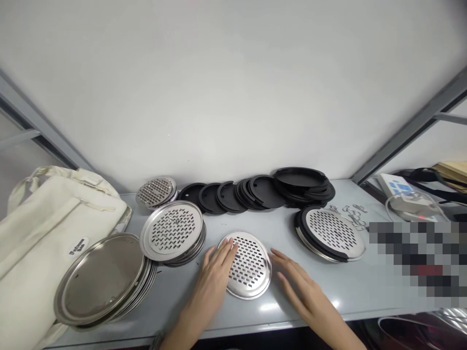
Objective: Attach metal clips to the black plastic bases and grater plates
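I'm viewing a grey tabletop (353, 287), with a cream bag (40, 209) lying at the left. Plain metal plates (104, 277) are forming a stack beside it, and black discs (228, 197) are overlapping near the wall. One perforated metal disc (251, 267) is lying flat between my hands: my left hand (213, 274) is resting fingers on its left edge, grip wide; my right hand (304, 291) is hovering just beside it, also wide and empty. Small metal clips (359, 208) are lying at the right.
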A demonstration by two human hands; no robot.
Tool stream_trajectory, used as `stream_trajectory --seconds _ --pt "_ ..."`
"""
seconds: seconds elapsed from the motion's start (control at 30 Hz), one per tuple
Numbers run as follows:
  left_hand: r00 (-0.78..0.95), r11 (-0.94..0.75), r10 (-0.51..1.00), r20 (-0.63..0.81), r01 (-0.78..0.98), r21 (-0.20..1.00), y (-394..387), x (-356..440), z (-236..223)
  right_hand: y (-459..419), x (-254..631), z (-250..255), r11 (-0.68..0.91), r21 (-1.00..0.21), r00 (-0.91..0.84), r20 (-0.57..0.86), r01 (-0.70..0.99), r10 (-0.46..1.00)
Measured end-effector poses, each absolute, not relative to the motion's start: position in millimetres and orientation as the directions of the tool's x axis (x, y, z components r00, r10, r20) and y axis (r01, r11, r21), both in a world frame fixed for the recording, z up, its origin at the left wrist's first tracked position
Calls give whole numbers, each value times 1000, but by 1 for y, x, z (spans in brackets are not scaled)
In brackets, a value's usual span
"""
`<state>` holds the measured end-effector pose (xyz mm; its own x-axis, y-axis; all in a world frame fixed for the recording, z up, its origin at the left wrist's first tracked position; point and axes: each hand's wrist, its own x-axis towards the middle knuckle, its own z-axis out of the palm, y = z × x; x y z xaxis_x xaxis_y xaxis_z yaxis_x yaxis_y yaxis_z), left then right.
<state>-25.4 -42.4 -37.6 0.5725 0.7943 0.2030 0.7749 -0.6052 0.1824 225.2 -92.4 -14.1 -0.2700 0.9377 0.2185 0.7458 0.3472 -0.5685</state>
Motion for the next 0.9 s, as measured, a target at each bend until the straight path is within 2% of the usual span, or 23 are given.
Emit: stream_trajectory --seconds 0.1,0.2,0.3,0.4,0.47,0.57,0.67,0.83,0.9 --pt "536 -573 819 205 779 253 -45 -21 -20 -105 242 2 319 -591 -168 297 741 940" --pt "569 -609 793 219 726 319 -51 -12 -5 -114 261 19 277 -558 -39 401 782 915" --pt "610 -622 776 161 699 354 -54 -5 -1 -110 289 35 163 -501 117 482 850 869" --pt "609 -605 784 118 710 360 -53 -5 -8 -91 333 45 -33 -476 328 551 879 767" --pt "615 -605 782 104 708 364 -51 -8 -13 -71 370 46 -176 -401 393 561 899 729" --pt "626 -613 774 98 701 366 -49 -10 -17 -39 423 36 -281 -367 444 506 887 740" --pt "626 -615 773 105 699 365 -48 -11 -18 -9 456 20 -290 -389 439 379 874 815" --pt "619 -616 776 124 699 363 -48 -11 -19 33 473 -3 -370 -391 462 173 843 870" --pt "622 -620 773 129 696 362 -48 -11 -19 44 475 -10 -368 -388 449 140 845 883"
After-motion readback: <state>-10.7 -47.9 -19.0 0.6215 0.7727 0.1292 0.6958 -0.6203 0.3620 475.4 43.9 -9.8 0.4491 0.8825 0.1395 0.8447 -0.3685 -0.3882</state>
